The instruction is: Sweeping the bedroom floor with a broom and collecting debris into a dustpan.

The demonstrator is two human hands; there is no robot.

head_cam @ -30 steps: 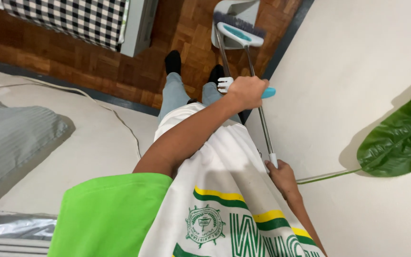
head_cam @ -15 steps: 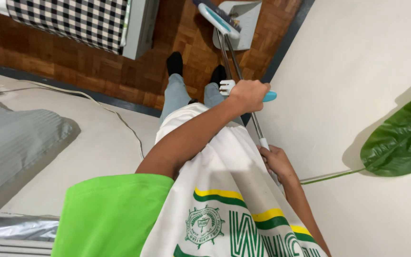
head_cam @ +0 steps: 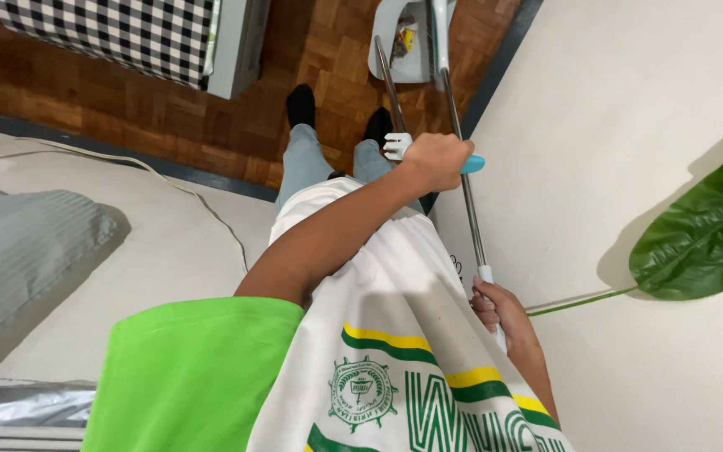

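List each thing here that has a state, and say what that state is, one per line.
left hand: closed around the top of the dustpan handle.
right hand: closed around the white grip of the broom pole.
dustpan: on the wood floor, holding bits of debris.
broom pole: held upright, leaning slightly.
green leaf: hanging in front of the white wall.

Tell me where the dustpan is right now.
In the head view, the dustpan sits top centre on the wooden floor, beyond the person's feet, by the wall.
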